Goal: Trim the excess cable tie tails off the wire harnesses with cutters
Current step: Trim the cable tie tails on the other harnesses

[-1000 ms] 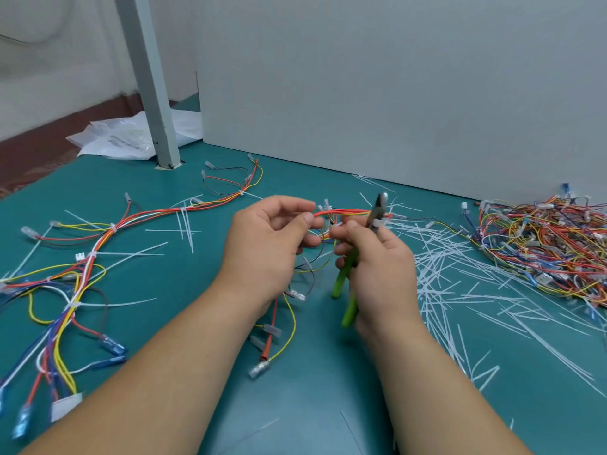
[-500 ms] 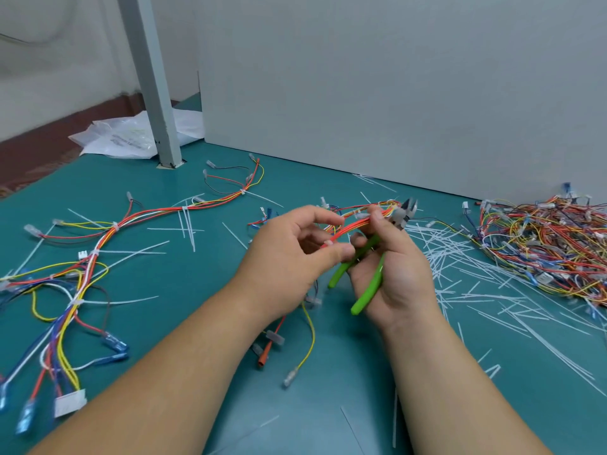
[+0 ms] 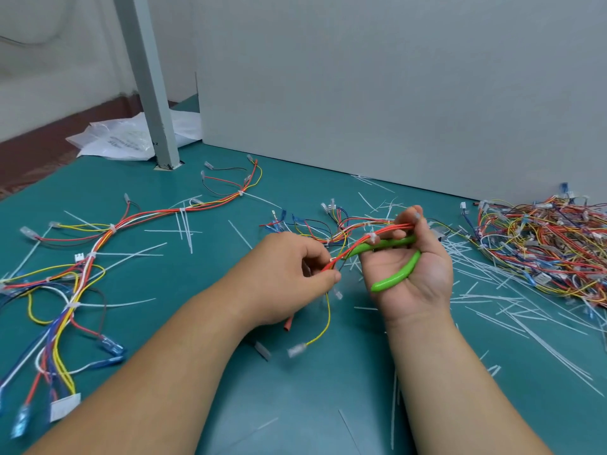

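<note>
**Cutters rolled into the palm; harness freed for transfer**

The right hand (image 3: 410, 284) now lies palm up, its fingers curled over the upper handle of the green cutters (image 3: 394, 279) and the red strands of the harness (image 3: 391, 228). The blades are hidden. A second ago the cutters stood upright at a tie. The left hand (image 3: 289, 274) pinches the harness lower down, above the desk (image 3: 295, 405). Trimming here is probably complete, and the pile (image 3: 542, 251) at right is the likely destination.
</note>
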The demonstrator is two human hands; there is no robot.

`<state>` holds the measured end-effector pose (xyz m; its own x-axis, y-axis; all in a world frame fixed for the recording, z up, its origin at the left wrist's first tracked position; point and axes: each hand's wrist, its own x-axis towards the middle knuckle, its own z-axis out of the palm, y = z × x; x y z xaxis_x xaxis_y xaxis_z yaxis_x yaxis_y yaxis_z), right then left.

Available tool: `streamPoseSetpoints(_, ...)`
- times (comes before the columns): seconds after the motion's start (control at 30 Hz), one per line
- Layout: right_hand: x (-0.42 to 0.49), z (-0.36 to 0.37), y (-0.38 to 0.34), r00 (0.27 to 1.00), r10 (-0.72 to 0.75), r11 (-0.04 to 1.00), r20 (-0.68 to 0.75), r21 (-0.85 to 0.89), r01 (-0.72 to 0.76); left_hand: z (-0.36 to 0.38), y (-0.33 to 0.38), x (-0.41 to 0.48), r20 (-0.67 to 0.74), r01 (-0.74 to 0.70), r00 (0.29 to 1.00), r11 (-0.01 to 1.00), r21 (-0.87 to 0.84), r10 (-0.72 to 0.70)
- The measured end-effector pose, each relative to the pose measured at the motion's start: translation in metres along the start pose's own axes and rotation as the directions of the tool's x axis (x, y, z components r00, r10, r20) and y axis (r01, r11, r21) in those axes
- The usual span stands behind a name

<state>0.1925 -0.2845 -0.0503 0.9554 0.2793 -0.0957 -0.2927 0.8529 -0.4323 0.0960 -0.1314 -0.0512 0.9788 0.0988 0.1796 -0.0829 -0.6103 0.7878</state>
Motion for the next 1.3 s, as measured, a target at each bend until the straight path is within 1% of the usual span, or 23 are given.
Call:
streamPoseSetpoints(0.07,0.0,0.001,0.002,0.999,-0.032,0.992,-0.036,-0.126,0.027,0.003,0.004,0.0,-0.107,-0.048,0.993,0.998,-0.05,0.043)
streamPoseSetpoints(0.13,-0.003,0.004,0.009,0.999,-0.038,0.952,-0.024,-0.306,0.028,0.008,0.006,0.001,-0.24,-0.045,0.971,0.99,-0.136,0.011)
streamPoseSetpoints(0.17,-0.006,0.005,0.014,1.0,-0.029,0.927,0.0,-0.375,0.027,0.01,0.006,0.002,-0.284,-0.032,0.959,0.986,-0.163,-0.016)
streamPoseSetpoints(0.23,-0.013,0.007,0.025,0.996,-0.004,0.859,0.084,-0.509,0.047,0.012,0.004,0.004,-0.315,-0.021,0.949,0.989,-0.148,-0.027)
streamPoseSetpoints(0.3,-0.019,0.008,0.033,0.99,-0.023,0.776,0.14,-0.622,0.106,0.012,0.001,0.003,-0.308,-0.053,0.951,0.99,-0.127,0.011)
streamPoseSetpoints(0.37,-0.023,0.008,0.034,0.989,-0.045,0.777,0.138,-0.617,0.121,0.011,-0.001,0.004,-0.314,-0.093,0.947,0.992,-0.085,0.062)
streamPoseSetpoints(0.47,-0.022,0.008,0.031,0.993,-0.031,0.801,0.11,-0.592,0.091,0.013,-0.003,0.004,-0.314,-0.134,0.939,0.99,0.034,0.138)
streamPoseSetpoints(0.5,-0.021,0.009,0.03,0.996,-0.019,0.819,0.09,-0.57,0.068,0.015,-0.002,0.004,-0.307,-0.147,0.94,0.989,0.025,0.148)
streamPoseSetpoints(0.53,-0.019,0.01,0.028,0.997,0.001,0.856,0.074,-0.515,0.037,0.015,-0.001,0.003,-0.309,-0.158,0.941,0.987,-0.04,0.138)
streamPoseSetpoints(0.57,-0.018,0.011,0.025,0.998,0.022,0.905,0.059,-0.425,0.005,0.015,0.002,0.003,-0.327,-0.167,0.938,0.975,-0.146,0.112)
streamPoseSetpoints(0.63,-0.015,0.011,0.017,0.998,0.027,0.974,0.053,-0.226,-0.014,0.012,0.007,0.004,-0.432,-0.169,0.902,0.936,-0.308,0.021)
streamPoseSetpoints(0.7,-0.014,0.01,0.012,0.998,0.024,0.994,0.065,-0.11,-0.017,0.006,0.009,0.006,-0.516,-0.156,0.849,0.88,-0.448,-0.112)
streamPoseSetpoints(0.77,-0.013,0.009,0.011,0.996,0.042,0.997,0.082,-0.063,-0.037,-0.001,0.011,0.009,-0.528,-0.139,0.816,0.805,-0.576,-0.236)
streamPoseSetpoints(0.8,-0.014,0.009,0.011,0.994,0.049,0.997,0.094,-0.056,-0.044,-0.003,0.01,0.01,-0.523,-0.125,0.805,0.781,-0.611,-0.281)
streamPoseSetpoints(0.87,-0.015,0.009,0.014,0.989,0.073,0.996,0.125,-0.061,-0.066,-0.004,0.01,0.012,-0.516,-0.097,0.793,0.769,-0.632,-0.325)
streamPoseSetpoints(1.0,-0.018,0.01,0.018,0.985,0.11,0.99,0.13,-0.106,-0.097,-0.005,0.013,0.01,-0.496,-0.079,0.809,0.777,-0.625,-0.316)
streamPoseSetpoints(1.03,-0.018,0.011,0.018,0.985,0.117,0.986,0.13,-0.132,-0.1,-0.005,0.014,0.009,-0.491,-0.092,0.822,0.784,-0.614,-0.289)
streamPoseSetpoints(1.1,-0.019,0.01,0.021,0.985,0.122,0.962,0.124,-0.259,-0.086,-0.004,0.014,0.006,-0.485,-0.151,0.86,0.827,-0.541,-0.16)
streamPoseSetpoints(1.17,-0.02,0.009,0.026,0.987,0.127,0.897,0.103,-0.436,-0.07,-0.001,0.014,0.003,-0.405,-0.17,0.914,0.9,-0.401,-0.008)
streamPoseSetpoints(1.2,-0.021,0.009,0.03,0.986,0.136,0.877,0.093,-0.475,-0.076,0.002,0.013,0.003,-0.34,-0.157,0.94,0.931,-0.33,0.038)
streamPoseSetpoints(1.23,-0.021,0.009,0.032,0.986,0.142,0.876,0.083,-0.475,-0.086,0.006,0.012,0.003,-0.289,-0.144,0.955,0.951,-0.272,0.062)
streamPoseSetpoints(1.27,-0.02,0.008,0.033,0.987,0.139,0.884,0.079,-0.459,-0.088,0.01,0.009,0.003,-0.277,-0.145,0.958,0.964,-0.222,0.08)
streamPoseSetpoints(1.3,-0.02,0.008,0.033,0.989,0.127,0.888,0.08,-0.454,-0.078,0.012,0.008,0.002,-0.299,-0.146,0.951,0.971,-0.192,0.084)
